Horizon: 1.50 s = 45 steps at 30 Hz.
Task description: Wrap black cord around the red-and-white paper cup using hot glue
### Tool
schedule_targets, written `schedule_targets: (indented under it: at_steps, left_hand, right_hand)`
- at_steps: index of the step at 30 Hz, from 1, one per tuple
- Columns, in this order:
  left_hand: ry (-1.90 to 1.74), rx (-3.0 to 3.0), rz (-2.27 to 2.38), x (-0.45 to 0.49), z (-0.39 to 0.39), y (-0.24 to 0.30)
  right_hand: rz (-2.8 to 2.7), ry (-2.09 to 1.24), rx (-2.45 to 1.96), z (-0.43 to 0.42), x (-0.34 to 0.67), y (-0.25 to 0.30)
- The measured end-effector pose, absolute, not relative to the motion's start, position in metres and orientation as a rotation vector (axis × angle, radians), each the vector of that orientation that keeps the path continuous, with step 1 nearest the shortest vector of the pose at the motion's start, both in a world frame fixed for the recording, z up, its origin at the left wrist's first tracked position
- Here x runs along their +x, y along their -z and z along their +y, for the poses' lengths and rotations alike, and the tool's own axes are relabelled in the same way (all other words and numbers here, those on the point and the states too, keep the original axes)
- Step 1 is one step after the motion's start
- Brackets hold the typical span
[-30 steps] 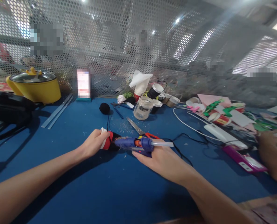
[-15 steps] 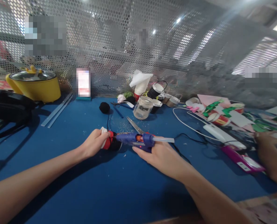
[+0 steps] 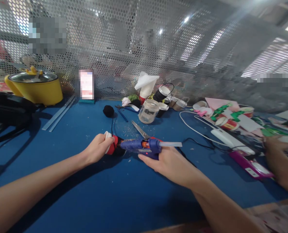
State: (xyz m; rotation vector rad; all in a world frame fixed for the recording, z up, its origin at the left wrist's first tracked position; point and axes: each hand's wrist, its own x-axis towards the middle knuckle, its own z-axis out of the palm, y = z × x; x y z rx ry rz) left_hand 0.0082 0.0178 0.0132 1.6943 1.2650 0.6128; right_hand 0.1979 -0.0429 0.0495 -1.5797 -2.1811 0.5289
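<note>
My left hand [image 3: 99, 148] is closed around a red paper cup [image 3: 112, 146] with a white rim, tipped on its side. Black yarn wraps the cup's far end, and a strand runs back to a black yarn ball [image 3: 108, 111]. In my right hand [image 3: 169, 161] is a blue hot glue gun [image 3: 140, 146], a clear glue stick [image 3: 171, 144] poking out of its rear. The gun's nozzle meets the cup at the edge of the wrapped yarn; whether it touches is hard to see. Scissors [image 3: 140, 129] lie just behind the gun.
A clear plastic jar [image 3: 148, 111] stands behind the scissors, near a yarn-wrapped cup [image 3: 161, 94]. Spare glue sticks [image 3: 58, 115] and a yellow pot [image 3: 37, 89] are at left. At right are a purple power strip [image 3: 250, 165], cables, craft scraps and another person's hand [image 3: 276, 147].
The glue gun's nozzle sits slightly further left over the cup, and the cup appears turned a little. Both hands keep their grips.
</note>
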Motion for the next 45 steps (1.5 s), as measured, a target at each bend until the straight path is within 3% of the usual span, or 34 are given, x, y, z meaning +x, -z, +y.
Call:
schedule_targets:
  at_steps: [34, 45]
  left_hand:
    - [-0.598, 1.878, 1.182, 0.006, 0.017, -0.007]
    - [-0.59, 1.91, 1.2, 0.006, 0.016, -0.008]
  right_hand:
    - [-2.076, -0.586, -1.627, -0.032, 0.199, -0.052]
    - [-2.004, -0.753, -1.68, -0.037, 0.2, -0.055]
